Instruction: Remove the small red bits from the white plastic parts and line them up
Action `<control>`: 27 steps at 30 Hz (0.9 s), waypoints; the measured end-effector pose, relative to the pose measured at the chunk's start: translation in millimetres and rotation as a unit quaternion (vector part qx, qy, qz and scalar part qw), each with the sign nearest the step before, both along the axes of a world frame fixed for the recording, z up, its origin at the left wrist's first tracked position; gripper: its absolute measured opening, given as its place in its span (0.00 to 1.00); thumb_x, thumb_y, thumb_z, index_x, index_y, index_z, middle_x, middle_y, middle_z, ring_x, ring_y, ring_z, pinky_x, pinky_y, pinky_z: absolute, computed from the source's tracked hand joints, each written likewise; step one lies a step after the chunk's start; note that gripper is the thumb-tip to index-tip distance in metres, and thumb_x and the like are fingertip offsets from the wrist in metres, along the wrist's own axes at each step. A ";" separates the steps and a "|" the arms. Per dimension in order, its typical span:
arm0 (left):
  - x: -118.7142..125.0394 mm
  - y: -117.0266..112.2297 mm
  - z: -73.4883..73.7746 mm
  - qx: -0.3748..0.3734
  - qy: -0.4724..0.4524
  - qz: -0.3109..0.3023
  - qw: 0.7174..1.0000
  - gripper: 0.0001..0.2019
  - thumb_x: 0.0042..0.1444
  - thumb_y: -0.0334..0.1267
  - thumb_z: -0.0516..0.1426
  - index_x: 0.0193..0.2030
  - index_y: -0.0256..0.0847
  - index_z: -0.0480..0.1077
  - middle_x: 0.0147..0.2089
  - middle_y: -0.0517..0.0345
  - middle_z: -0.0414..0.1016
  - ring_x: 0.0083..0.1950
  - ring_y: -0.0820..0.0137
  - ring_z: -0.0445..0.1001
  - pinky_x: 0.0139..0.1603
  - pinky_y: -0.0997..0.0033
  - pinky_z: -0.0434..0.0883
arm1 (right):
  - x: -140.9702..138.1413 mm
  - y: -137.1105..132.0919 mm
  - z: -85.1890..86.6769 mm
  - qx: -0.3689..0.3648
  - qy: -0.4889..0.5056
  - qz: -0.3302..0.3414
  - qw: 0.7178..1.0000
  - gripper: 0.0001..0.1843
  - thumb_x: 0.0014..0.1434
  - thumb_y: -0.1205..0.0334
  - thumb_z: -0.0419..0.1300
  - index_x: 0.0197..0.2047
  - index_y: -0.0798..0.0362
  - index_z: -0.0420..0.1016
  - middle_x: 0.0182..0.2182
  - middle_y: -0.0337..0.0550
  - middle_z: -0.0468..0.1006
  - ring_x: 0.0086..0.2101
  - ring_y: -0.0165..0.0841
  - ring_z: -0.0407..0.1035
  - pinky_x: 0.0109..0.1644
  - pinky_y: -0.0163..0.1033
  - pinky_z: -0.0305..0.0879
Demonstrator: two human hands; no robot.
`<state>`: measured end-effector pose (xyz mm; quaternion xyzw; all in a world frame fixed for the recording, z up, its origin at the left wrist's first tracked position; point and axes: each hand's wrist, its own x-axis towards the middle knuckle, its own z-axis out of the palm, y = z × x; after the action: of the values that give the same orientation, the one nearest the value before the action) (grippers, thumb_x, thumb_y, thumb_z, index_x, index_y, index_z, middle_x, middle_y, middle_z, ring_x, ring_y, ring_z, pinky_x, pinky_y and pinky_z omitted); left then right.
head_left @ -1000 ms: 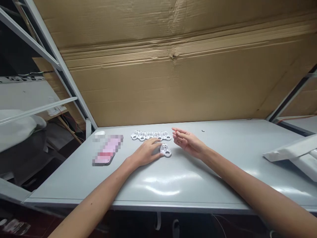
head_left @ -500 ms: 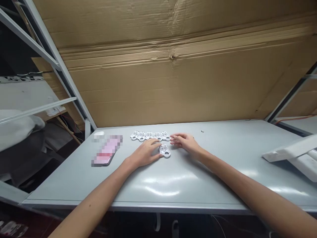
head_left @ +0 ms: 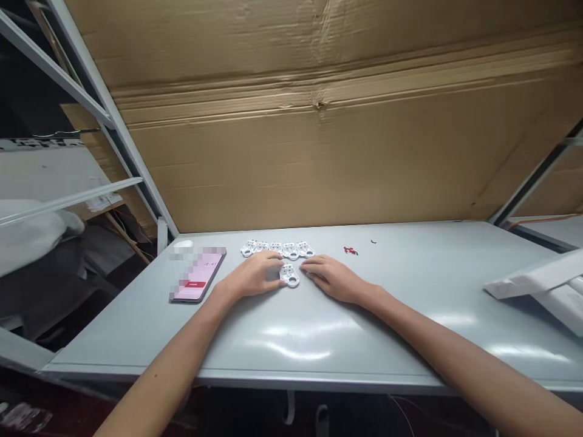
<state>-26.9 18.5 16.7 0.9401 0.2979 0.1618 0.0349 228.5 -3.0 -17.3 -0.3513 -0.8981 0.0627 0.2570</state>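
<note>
- White plate (head_left: 290, 276): just in front of the row of five plates (head_left: 290, 250), outside it.
- Your left hand (head_left: 255, 276): fingers touching it, grip unclear.
- Your right hand (head_left: 334, 278): fingers curled, hold unclear.

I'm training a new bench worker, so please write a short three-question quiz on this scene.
1. How many pieces make up the back row of white parts?

2. True or false: the lone white part lies between the left hand and the right hand.

3. Which lies to the left of the left hand?
A) the small red pieces
B) the phone
C) the lone white part

Key: 1. Five. 2. True. 3. B.
</note>
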 end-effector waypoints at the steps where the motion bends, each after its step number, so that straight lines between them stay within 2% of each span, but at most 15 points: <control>1: 1.1 -0.2 -0.8 0.002 0.000 -0.002 1.000 0.15 0.62 0.47 0.60 0.51 0.42 0.74 0.55 0.48 0.74 0.55 0.58 0.73 0.56 0.59 0.69 | 0.1 0.1 0.1 -0.005 -0.002 -0.007 1.000 0.17 0.65 0.70 0.51 0.51 0.53 0.78 0.50 0.52 0.79 0.50 0.44 0.72 0.54 0.49 0.68; 7: 5.4 -0.8 -5.6 0.005 -0.003 -0.002 1.000 0.15 0.63 0.47 0.59 0.51 0.42 0.74 0.54 0.48 0.74 0.55 0.58 0.73 0.56 0.60 0.69 | 0.6 -1.5 4.3 -0.067 0.029 -0.107 0.992 0.10 0.62 0.67 0.56 0.36 0.51 0.80 0.37 0.45 0.82 0.37 0.38 0.74 0.41 0.42 0.68; 10: 5.9 -0.4 -7.3 0.009 -0.006 0.001 1.000 0.15 0.63 0.47 0.58 0.50 0.42 0.74 0.54 0.47 0.74 0.56 0.57 0.72 0.56 0.59 0.69 | 0.4 -2.8 6.5 -0.064 0.029 -0.122 0.990 0.11 0.63 0.66 0.54 0.35 0.52 0.79 0.35 0.46 0.81 0.35 0.38 0.72 0.38 0.41 0.65; 17: 7.2 -1.1 -7.8 0.012 -0.005 0.007 1.000 0.16 0.63 0.48 0.58 0.51 0.42 0.73 0.55 0.48 0.74 0.56 0.57 0.72 0.56 0.59 0.69 | 2.7 -4.2 12.5 -0.112 0.108 -0.118 0.981 0.11 0.65 0.62 0.51 0.36 0.51 0.75 0.36 0.45 0.80 0.34 0.36 0.72 0.39 0.41 0.64; 23: 8.7 -3.4 -6.4 0.007 0.008 0.014 1.000 0.16 0.63 0.46 0.59 0.53 0.41 0.73 0.56 0.48 0.74 0.56 0.58 0.72 0.56 0.60 0.69 | 1.3 -3.6 24.5 -0.229 0.269 -0.104 0.930 0.12 0.60 0.52 0.59 0.36 0.53 0.76 0.37 0.46 0.81 0.36 0.37 0.74 0.42 0.42 0.67; 27: 9.9 -4.1 -6.1 -0.001 0.004 0.016 1.000 0.16 0.63 0.46 0.59 0.53 0.40 0.72 0.56 0.47 0.74 0.56 0.57 0.72 0.56 0.60 0.69 | 3.6 -2.6 26.2 -0.269 0.315 -0.068 0.908 0.14 0.57 0.50 0.63 0.38 0.53 0.77 0.39 0.46 0.81 0.39 0.37 0.74 0.45 0.43 0.69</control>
<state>-17.0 14.4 10.6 0.9357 0.3135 0.1586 0.0318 232.2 -5.6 8.9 -0.4289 -0.6935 0.3917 0.4262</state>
